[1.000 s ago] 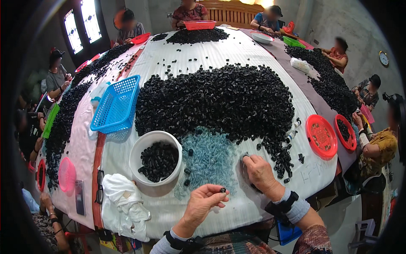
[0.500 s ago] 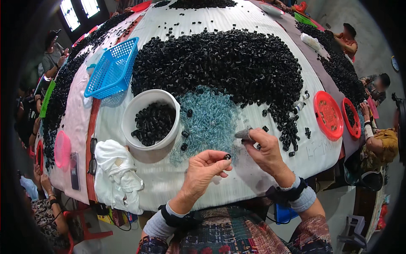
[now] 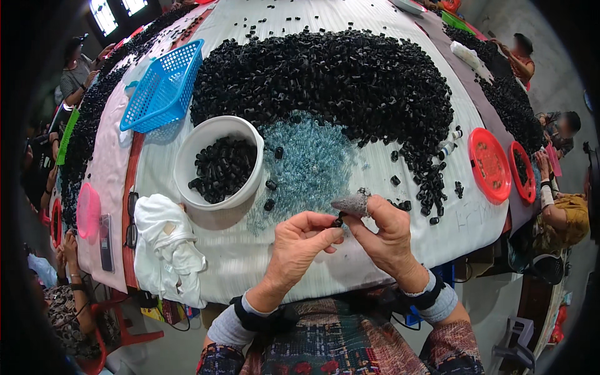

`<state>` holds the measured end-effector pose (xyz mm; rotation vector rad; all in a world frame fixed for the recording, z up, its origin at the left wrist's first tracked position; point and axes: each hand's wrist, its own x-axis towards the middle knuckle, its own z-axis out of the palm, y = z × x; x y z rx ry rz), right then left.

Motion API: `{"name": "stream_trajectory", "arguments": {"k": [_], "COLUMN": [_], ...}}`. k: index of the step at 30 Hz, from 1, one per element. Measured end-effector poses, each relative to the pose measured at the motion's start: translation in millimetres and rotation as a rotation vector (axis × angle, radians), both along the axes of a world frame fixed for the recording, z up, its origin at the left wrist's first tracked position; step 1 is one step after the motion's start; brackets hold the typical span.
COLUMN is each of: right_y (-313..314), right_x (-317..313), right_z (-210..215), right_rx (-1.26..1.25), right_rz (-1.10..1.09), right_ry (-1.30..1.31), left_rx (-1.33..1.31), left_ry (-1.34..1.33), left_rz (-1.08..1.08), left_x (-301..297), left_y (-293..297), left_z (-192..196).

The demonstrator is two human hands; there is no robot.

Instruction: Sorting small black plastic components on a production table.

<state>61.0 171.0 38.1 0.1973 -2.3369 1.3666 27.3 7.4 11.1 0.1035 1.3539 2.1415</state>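
My left hand [image 3: 303, 250] pinches a small black plastic cylinder [image 3: 337, 221] between thumb and fingers. My right hand [image 3: 386, 236] has come up against it, its fingers drawn together at the cylinder; whatever they hold is hidden. A grey knitted finger cover [image 3: 352, 204] sits on the right index finger. Just beyond both hands spreads a patch of small clear bluish pieces [image 3: 306, 156]. A large heap of black plastic pieces [image 3: 325, 75] curves behind that patch. The white bucket [image 3: 255, 181], to the left, holds more black cylinders.
White cloth [image 3: 165, 244] lies crumpled at the left, beside dark glasses [image 3: 132, 219] and a phone [image 3: 107, 244]. Behind the bucket stands a blue basket [image 3: 164, 112]. Red lids or trays [image 3: 489, 165] lie at the right. Other people sit along neighbouring tables on both sides.
My right hand has moved left and now meets the left hand at the black cylinder. The left hand has stayed nearly in place, and the view has shifted slightly.
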Motion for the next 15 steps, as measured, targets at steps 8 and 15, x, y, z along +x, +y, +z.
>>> {"name": "stream_trajectory", "arguments": {"k": [8,15], "right_y": [-1.6,-3.1], "right_x": [1.0,1.6], "right_z": [-3.0,-6.4], "right_rx": [0.051,0.103], "right_rz": [-0.002,-0.009], "right_ry": [-0.008,-0.056], "left_rx": [-0.082,-0.126], "left_ry": [0.056,0.018], "left_rz": [0.002,-0.011], "left_x": [-0.1,-1.7], "left_y": [-0.9,-2.0], "left_z": [-0.6,-5.0]}}
